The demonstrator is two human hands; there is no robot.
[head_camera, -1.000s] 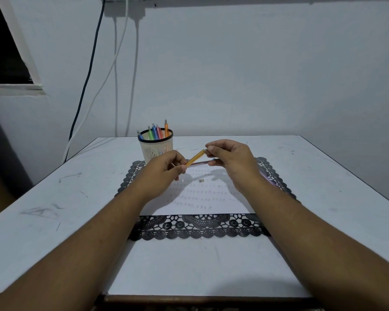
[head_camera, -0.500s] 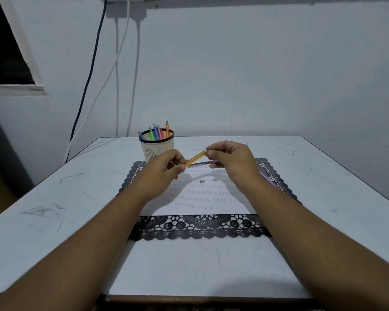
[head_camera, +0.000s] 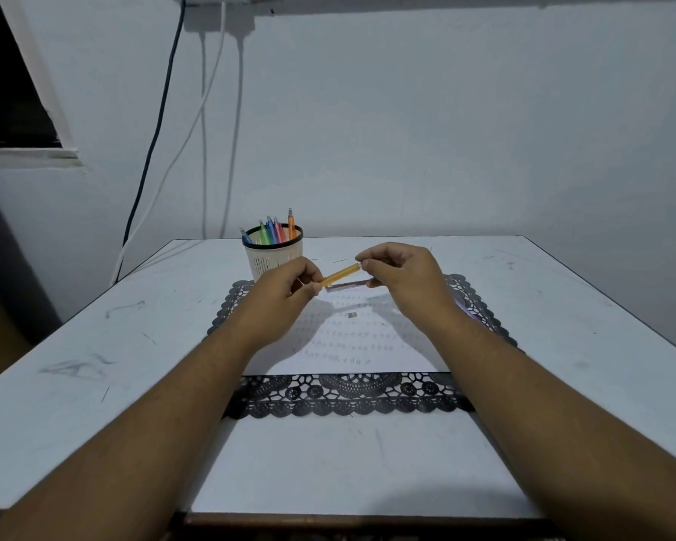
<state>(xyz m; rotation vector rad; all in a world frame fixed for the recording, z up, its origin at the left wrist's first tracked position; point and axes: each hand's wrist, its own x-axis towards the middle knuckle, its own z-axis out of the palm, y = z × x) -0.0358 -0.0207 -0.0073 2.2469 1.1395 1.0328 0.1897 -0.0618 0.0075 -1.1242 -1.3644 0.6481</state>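
My left hand [head_camera: 285, 294] pinches the near end of a slim yellow-orange pen barrel [head_camera: 340, 274], held above a white sheet of paper [head_camera: 352, 345]. My right hand [head_camera: 406, 273] pinches the far end of that barrel with its fingertips, and its lower fingers also hold a clear purplish pen part [head_camera: 346, 285] just below. A thin refill tip shows beside my left thumb. A tiny dark piece [head_camera: 352, 314] lies on the paper under the hands.
A white pen cup [head_camera: 276, 256] with several coloured pens stands behind my left hand. The paper lies on a black lace mat [head_camera: 344, 396] on a white table [head_camera: 94, 365]. Cables hang down the wall at the back left.
Both hands have kept their hold on the pen parts and stayed almost still above the paper.
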